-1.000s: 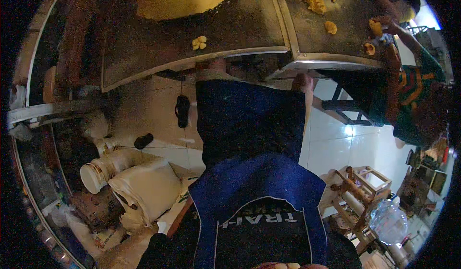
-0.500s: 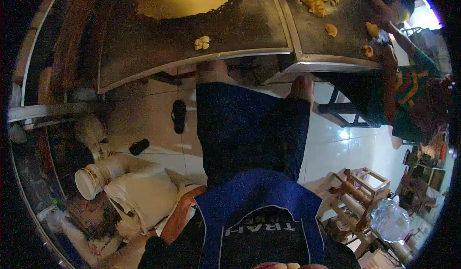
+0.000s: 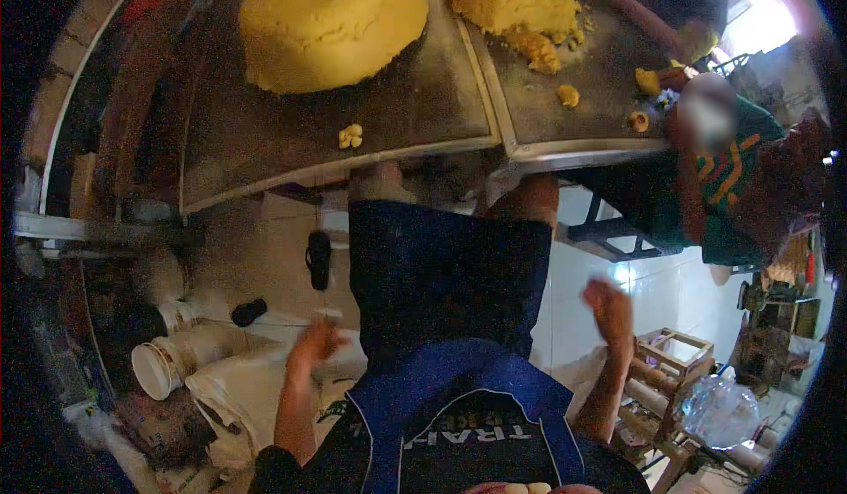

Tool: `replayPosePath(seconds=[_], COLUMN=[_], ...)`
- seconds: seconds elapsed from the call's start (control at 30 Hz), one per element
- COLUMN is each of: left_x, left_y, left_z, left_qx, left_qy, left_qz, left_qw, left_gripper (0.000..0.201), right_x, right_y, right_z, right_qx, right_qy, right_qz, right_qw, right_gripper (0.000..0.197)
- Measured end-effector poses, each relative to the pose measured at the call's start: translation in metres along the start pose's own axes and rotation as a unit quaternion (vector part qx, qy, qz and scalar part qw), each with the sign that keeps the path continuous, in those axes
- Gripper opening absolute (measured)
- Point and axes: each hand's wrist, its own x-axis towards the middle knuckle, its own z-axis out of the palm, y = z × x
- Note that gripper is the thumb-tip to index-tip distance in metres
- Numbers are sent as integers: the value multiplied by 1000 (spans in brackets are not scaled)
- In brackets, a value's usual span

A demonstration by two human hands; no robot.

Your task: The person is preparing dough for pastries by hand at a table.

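Note:
Both my hands are raised over my lap, apart from each other and away from the table. My left hand (image 3: 319,341) is beside my left thigh, above a whitish sack (image 3: 265,388). On the other side, my right hand (image 3: 607,304) is over the pale tiled floor, past my right thigh. Both hands are blurred, and I cannot make out their fingers or anything in them. Ahead on the dark table (image 3: 415,115) sits a big smooth yellow mass like dough (image 3: 335,31). A small cluster of pale lumps (image 3: 350,136) lies near the table's front edge.
A crumbly yellow heap (image 3: 520,4) and small yellow pieces (image 3: 567,96) lie on the right-hand table. A person in a green shirt (image 3: 737,185) sits there, an arm over it. White buckets (image 3: 157,369) and sandals (image 3: 318,260) are at left; a wooden stool (image 3: 675,353) and clear plastic bag (image 3: 719,410) at right.
My left hand has risen from low beside my body, and my right hand has come into view. The view has tilted, so more of the yellow mass shows.

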Motion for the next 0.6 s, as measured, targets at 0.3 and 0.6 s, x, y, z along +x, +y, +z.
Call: replayPosePath(seconds=[0.3, 0.6], left_x=[77, 119], left_y=[397, 416], left_z=[-77, -92], left_qx=[151, 114], left_qy=[455, 312], left_qz=[261, 318], left_qw=[838, 888], left_gripper=[44, 31], right_x=[254, 288], right_y=[-107, -103], right_z=[-19, -13], right_qx=[-24, -30], right_qy=[264, 241], right_qz=[-238, -228], right_qw=[934, 943], right_gripper=[45, 30])
